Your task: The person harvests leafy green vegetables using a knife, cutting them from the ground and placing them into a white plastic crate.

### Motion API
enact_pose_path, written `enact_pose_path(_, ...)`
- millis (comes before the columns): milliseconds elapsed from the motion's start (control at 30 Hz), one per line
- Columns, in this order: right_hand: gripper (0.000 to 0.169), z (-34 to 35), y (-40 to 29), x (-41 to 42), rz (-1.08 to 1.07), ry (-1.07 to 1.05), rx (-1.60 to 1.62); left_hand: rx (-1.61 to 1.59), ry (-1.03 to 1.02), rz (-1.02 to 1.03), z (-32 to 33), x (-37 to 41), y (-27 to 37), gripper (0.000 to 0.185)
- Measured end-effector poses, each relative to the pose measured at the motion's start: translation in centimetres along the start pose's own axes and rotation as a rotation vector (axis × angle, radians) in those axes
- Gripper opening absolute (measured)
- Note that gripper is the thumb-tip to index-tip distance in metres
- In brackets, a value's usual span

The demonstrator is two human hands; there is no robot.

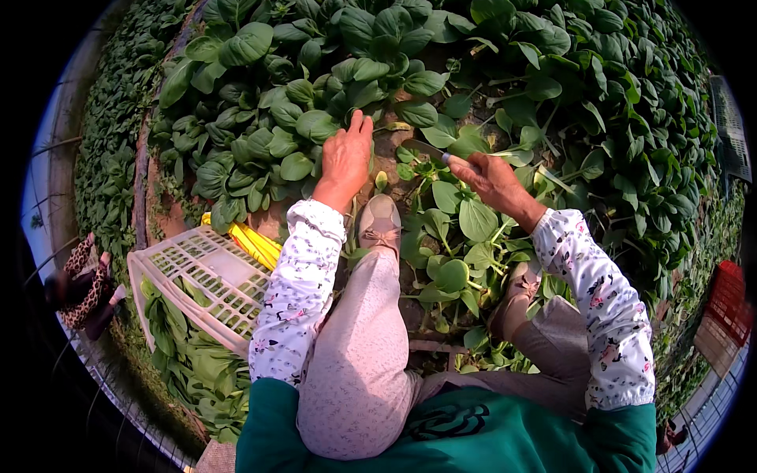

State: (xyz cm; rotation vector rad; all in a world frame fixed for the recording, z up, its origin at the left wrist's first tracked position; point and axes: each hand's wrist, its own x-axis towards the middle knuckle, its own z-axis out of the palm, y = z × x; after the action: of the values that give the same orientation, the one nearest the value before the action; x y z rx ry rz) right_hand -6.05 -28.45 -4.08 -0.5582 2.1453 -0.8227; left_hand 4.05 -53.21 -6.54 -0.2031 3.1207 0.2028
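Just past my left shoe [379,222], my left hand [346,159] reaches into the green leafy plants [316,125], which look like bok choy. Its back faces up and two fingers point forward; the other fingers are hidden, so any hold on a leaf cannot be made out. My right hand [488,177] grips the pale handle of a knife [423,146]. The blade points left, towards my left hand, low over the soil and loose leaves. Below the knife, cut leafy greens [467,254] lie between my shoes.
At my left, a white plastic crate [207,266] lies tipped over leafy greens [201,366], with a yellow bag [254,242] beside it. A person in leopard print [80,284] is at far left. A red crate [724,313] stands at far right. Dense plants [615,106] cover the bed ahead.
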Motion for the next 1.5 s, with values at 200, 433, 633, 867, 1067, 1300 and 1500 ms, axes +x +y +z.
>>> enact_pose_path(200,0.045,8.4,-0.1,6.0,-0.009,0.159,0.383,-0.265,0.104,-0.211,-0.1,-3.7,-3.6,0.050)
enact_pose_path(433,0.037,10.7,-0.1,8.3,-0.039,0.167,0.388,-0.316,0.088,-0.313,0.6,-4.7,-4.3,0.029)
enact_pose_path(633,0.038,10.6,0.6,9.2,-0.101,0.121,0.283,-0.267,0.112,-0.336,1.4,-5.9,-4.2,0.024)
enact_pose_path(867,0.046,13.4,6.8,12.6,-0.149,0.101,0.504,-0.283,0.137,-0.262,2.0,-5.6,-3.9,0.024)
enact_pose_path(1067,0.047,12.1,2.4,11.7,0.003,-0.084,0.507,-0.202,0.120,-0.209,0.7,-4.1,-4.8,0.028)
enact_pose_path(1300,0.053,11.7,6.6,6.6,0.003,-0.085,0.491,-0.583,0.275,-0.323,-1.1,-3.9,-3.8,0.017)
enact_pose_path(1500,0.034,9.0,0.9,3.7,0.127,-0.042,1.246,-0.916,0.011,-0.230,-3.7,-4.1,-1.2,0.020)
